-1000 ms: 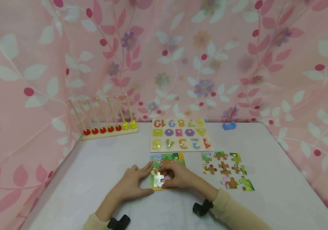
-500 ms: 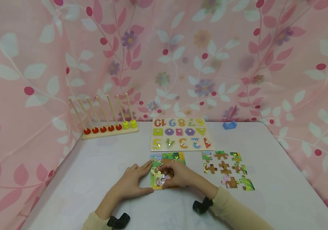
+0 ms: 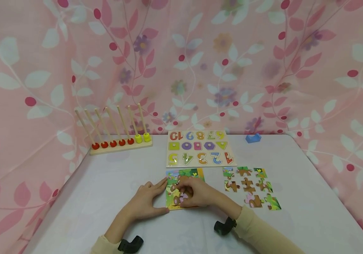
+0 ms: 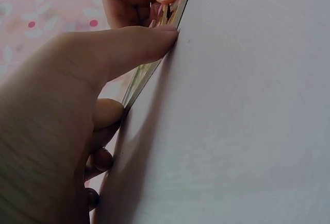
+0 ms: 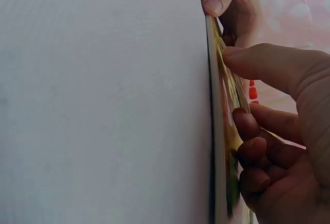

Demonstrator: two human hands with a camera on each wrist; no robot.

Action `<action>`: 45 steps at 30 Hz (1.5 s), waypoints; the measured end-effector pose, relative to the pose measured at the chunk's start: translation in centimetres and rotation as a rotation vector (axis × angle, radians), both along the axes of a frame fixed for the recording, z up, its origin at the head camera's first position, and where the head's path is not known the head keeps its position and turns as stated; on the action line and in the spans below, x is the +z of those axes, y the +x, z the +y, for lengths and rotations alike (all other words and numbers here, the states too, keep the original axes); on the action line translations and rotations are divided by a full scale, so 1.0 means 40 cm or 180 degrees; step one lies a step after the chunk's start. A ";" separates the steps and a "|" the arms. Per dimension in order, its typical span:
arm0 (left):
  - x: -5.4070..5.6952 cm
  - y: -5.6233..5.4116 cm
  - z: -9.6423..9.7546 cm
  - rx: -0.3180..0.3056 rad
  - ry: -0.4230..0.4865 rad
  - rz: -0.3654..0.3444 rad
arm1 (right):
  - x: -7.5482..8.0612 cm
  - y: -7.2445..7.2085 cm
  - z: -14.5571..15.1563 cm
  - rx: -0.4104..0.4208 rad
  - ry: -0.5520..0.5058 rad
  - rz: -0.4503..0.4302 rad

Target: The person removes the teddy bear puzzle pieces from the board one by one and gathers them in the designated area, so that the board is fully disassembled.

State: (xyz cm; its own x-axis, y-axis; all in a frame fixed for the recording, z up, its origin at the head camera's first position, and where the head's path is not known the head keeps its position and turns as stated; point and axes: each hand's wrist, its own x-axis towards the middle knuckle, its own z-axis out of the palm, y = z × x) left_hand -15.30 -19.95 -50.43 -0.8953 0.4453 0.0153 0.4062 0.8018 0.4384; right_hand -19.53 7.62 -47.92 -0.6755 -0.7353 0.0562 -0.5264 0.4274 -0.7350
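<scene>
A square bear jigsaw puzzle board (image 3: 201, 173) lies on the table in front of the person. My left hand (image 3: 144, 201) rests along its left side, fingers stretched out at the edge and thumb at the near corner. Over the board, my right hand (image 3: 198, 192) pinches a thin puzzle piece (image 5: 243, 98) between thumb and fingers, slightly tilted in the right wrist view. That hand hides part of the bear picture. Several loose jigsaw pieces (image 3: 248, 185) lie in rows to the right of the board.
Behind the puzzle lies a wooden number and shape board (image 3: 194, 167). A peg stand (image 3: 121, 149) with red and yellow beads is at the back left. The back right holds a small blue block (image 3: 253, 138). A floral curtain (image 3: 181, 70) hangs behind the white table (image 3: 105, 187).
The puzzle piece under the right hand has tilted: its bright glare has faded and its picture now shows. Both hands have stayed nearly in place.
</scene>
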 end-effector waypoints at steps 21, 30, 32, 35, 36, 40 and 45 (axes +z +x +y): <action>0.003 0.007 0.004 0.0015 0.0063 0.0053 | 0.021 0.129 0.405 -0.1334 -0.0195 0.0705; 0.010 0.001 0.008 0.0106 0.0018 -0.0062 | -0.002 0.192 0.467 -0.1424 -0.0150 0.0965; 0.011 -0.002 0.008 0.0122 0.0013 -0.0072 | 0.000 0.192 0.466 -0.1396 -0.0136 0.0970; 0.011 -0.004 0.008 0.0131 0.0022 -0.0099 | 0.002 0.189 0.462 -0.1319 -0.0115 0.0944; 0.011 -0.005 0.008 0.0127 0.0032 -0.0110 | 0.003 0.187 0.461 -0.1295 -0.0107 0.0937; 0.009 -0.004 0.008 0.0111 0.0035 -0.0114 | 0.006 0.180 0.459 -0.1246 -0.0014 0.0865; 0.009 -0.001 0.007 0.0105 0.0024 -0.0107 | 0.005 0.177 0.462 -0.1271 0.0192 0.0794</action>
